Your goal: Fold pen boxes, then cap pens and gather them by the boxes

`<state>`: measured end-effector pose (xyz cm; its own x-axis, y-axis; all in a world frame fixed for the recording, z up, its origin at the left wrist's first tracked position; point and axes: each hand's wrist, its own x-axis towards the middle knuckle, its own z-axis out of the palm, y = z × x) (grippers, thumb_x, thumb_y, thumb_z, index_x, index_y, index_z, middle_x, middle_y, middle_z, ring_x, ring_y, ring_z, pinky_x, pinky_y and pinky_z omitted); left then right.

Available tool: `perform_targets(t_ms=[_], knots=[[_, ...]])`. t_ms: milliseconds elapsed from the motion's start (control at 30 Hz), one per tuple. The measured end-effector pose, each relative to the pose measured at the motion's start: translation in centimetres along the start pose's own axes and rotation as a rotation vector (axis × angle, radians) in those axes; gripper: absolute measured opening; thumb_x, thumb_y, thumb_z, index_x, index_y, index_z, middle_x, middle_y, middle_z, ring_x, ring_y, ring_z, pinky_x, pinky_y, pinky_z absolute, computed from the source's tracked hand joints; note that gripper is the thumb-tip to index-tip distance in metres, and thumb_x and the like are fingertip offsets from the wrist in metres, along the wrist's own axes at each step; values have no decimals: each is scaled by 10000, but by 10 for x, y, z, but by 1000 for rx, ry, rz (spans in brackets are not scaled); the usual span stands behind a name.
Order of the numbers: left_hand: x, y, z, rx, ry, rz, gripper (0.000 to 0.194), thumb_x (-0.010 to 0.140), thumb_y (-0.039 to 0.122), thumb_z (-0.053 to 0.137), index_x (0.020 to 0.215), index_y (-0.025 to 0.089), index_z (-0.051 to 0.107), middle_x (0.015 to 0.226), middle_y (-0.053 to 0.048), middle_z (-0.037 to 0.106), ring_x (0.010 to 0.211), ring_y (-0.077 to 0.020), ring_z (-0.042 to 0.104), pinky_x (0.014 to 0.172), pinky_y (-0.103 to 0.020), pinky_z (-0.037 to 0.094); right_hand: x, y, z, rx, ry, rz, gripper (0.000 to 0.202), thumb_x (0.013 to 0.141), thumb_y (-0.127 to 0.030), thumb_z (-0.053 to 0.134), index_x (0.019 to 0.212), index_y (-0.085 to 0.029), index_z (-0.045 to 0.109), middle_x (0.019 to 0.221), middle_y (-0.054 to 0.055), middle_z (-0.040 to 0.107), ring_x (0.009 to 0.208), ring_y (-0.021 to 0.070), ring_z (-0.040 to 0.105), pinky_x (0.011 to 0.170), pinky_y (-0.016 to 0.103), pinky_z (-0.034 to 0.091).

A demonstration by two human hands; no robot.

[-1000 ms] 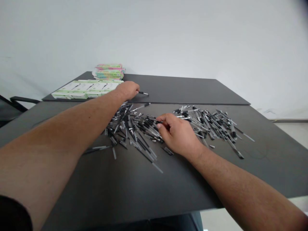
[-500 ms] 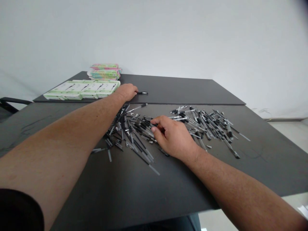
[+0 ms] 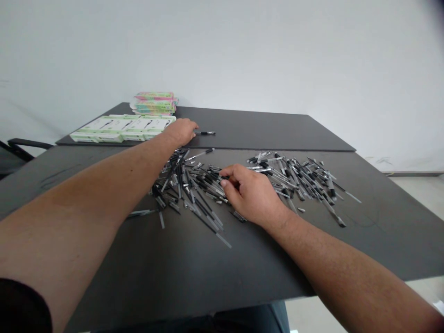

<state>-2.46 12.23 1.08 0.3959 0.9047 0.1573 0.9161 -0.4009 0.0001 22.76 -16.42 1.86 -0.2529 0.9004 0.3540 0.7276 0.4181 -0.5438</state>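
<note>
On the raised rear board, my left hand (image 3: 183,131) reaches out with thumb and forefinger apart around the near end of a black-and-clear pen (image 3: 207,133). The pen lies flat on the board, pointing right. My right hand (image 3: 255,192) rests at the right side of a loose pile of pen parts (image 3: 204,182), its fingers curled inward. Thumb and forefinger tips are close together at dark pen pieces; what they hold, if anything, is hidden. A second heap of clear and black pen parts (image 3: 305,178) spreads to the right of this hand.
Flat white-and-green boxes (image 3: 121,127) with pen pictures lie in a row at the left of the board. Behind them stands a stack of pink-and-green packs (image 3: 155,104). A dark chair arm (image 3: 29,143) shows beyond the left table edge. A pale wall rises behind.
My left thumb and forefinger have parted, and more of the pen shows beside them. My right hand stays at the pile in much the same pose. The view has shifted slightly.
</note>
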Motion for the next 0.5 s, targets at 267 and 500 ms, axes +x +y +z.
perform_targets(t_ms=[267,500], knots=[[-76,-6,-37,-73,118,23,584,1054,310,578,1598,187,754,1586,-151,777,1496,-332,665,1349,-477,473,1,3,1,-33,25,0,237,1071,-267,683,1263,-212,811,954,82,864,882,265,805,866,365,579],[-175,14,-65,-319,93,1,451,1028,301,621,1415,164,809,1380,-155,863,1209,-293,807,1164,-445,625,0,5,1,-64,32,10,248,1063,-277,667,1240,-213,830,943,76,858,874,265,798,858,360,573]])
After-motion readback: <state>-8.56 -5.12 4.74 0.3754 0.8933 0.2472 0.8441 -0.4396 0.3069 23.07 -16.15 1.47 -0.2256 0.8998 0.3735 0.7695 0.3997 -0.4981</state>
